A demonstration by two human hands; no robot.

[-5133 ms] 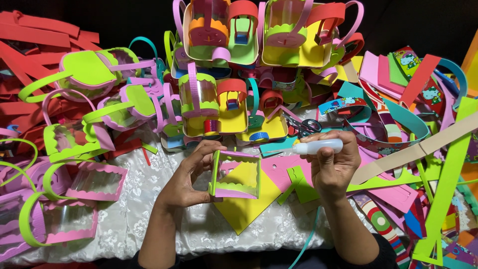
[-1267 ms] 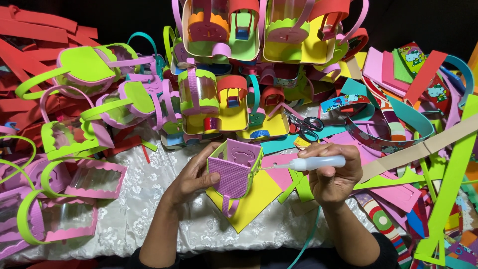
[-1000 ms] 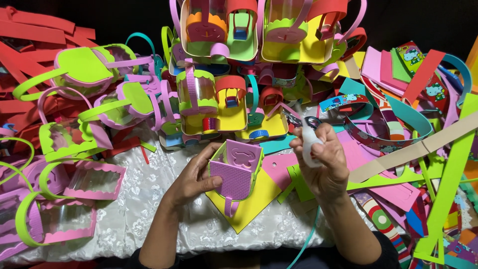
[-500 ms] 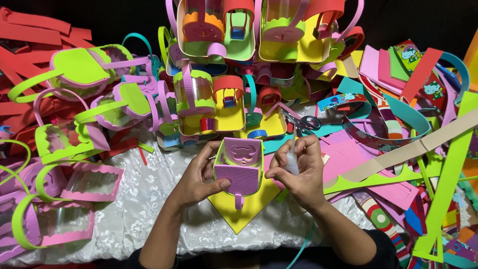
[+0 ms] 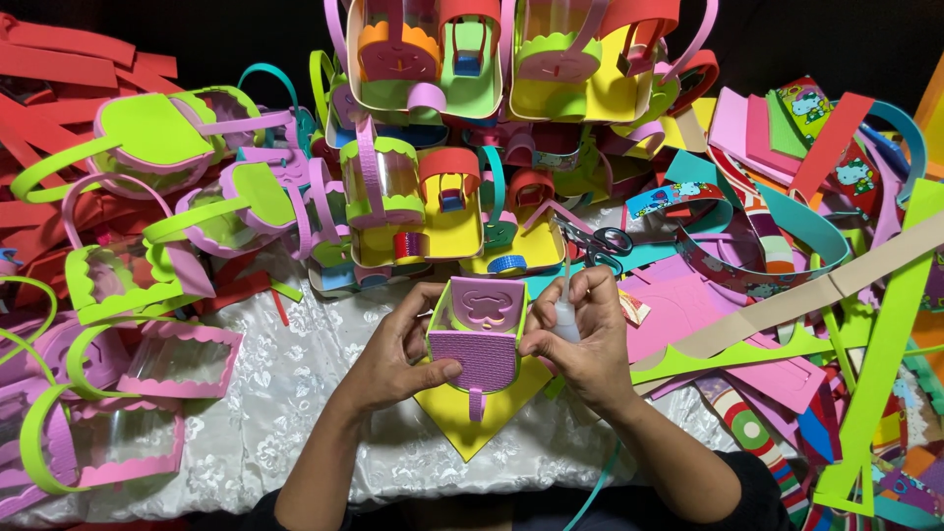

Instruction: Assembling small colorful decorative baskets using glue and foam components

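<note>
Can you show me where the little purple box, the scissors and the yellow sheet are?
purple foam box (image 5: 476, 359): head view, on its textured front panel.
scissors (image 5: 608, 242): head view, on the black handle loops.
yellow foam sheet (image 5: 470, 431): head view, on its lower corner.

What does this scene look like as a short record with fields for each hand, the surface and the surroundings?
Left hand: grips the purple foam box from its left side.
Right hand: holds a small white bottle against the box's right edge.
Under the box: yellow foam sheet on a white lace cloth.
Nearby: scissors, finished foam baskets, foam strips.
</note>
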